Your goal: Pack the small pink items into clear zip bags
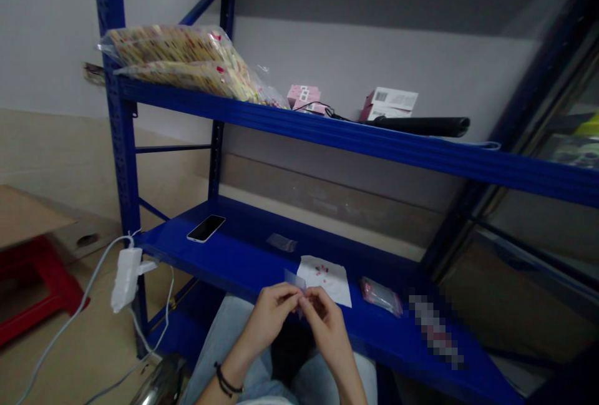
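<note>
Above the front edge of the blue shelf, my left hand (271,312) and my right hand (326,316) meet with fingertips pinched together. Between them is a small clear plastic bag (294,279), its top part sticking up past the fingers. Whether anything is inside it I cannot make out. Just beyond my hands lies a white sheet of paper (339,283) with several small pinkish-red pieces (322,269) on it. A clear bag holding pink pieces (381,297) rests to the right. Behind the hands, another flat clear bag (281,242) lies on the shelf.
A phone (206,228) lies at the shelf's left. The upper shelf (299,121) carries bulging plastic bags (187,58), pink boxes (304,96), a white box (390,100) and a black rod-like tool (416,125). A white power strip (126,277) hangs by the left post; a red stool (42,286) stands beyond.
</note>
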The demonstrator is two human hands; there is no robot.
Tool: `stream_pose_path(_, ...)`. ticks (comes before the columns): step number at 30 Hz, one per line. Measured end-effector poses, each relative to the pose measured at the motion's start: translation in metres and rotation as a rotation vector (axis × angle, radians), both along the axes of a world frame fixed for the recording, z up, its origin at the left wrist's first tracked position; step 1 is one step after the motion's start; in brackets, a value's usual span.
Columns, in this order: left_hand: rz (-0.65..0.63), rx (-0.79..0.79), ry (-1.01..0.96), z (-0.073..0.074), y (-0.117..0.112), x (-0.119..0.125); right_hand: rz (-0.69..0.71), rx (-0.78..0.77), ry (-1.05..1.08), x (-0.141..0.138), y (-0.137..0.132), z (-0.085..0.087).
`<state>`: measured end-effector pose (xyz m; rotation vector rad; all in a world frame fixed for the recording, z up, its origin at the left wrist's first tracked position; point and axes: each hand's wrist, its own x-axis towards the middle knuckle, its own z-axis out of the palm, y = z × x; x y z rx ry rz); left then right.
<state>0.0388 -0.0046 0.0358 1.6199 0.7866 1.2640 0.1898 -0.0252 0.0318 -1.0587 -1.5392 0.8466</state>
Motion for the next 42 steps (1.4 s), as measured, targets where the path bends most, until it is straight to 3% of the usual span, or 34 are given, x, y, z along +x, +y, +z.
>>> stream_pose_path(3,0.033,0.148,0.157,0.013,-0.005,-0.004,-0.025,0.015,-0.076,0.006,0.0,0.003)
stream_pose_path(7,0.085,0.197,0.26,0.019,-0.008,-0.003,-0.022,0.027,-0.093,0.008,0.003,-0.001)
stream_pose_path(11,0.197,0.186,0.33,0.004,-0.006,0.008,-0.069,-0.016,-0.006,0.001,0.007,-0.015)
stream_pose_path(15,0.276,0.214,0.524,-0.015,-0.002,0.016,-0.176,-0.028,0.045,-0.003,0.006,-0.024)
stream_pose_path(19,0.312,0.198,0.726,-0.017,0.001,0.013,-0.288,0.061,-0.216,0.009,-0.002,-0.019)
stream_pose_path(24,0.257,0.204,0.845,-0.005,-0.004,0.009,-0.168,0.102,-0.658,0.022,-0.009,0.002)
stream_pose_path(30,0.136,0.291,0.829,0.008,-0.004,0.007,-0.201,0.049,-0.828,0.013,-0.01,0.02)
stream_pose_path(33,0.093,0.326,0.814,0.014,-0.001,0.008,-0.324,0.05,-0.898,0.008,-0.013,0.016)
stream_pose_path(37,0.075,0.333,0.769,0.016,0.001,0.012,-0.346,0.003,-0.923,0.009,-0.02,0.006)
stream_pose_path(40,0.072,0.281,0.597,0.01,-0.001,0.015,-0.39,-0.028,-0.895,0.014,-0.02,0.005)
stream_pose_path(42,0.127,0.173,0.389,-0.002,-0.003,0.015,-0.421,-0.049,-0.856,0.02,-0.016,0.009)
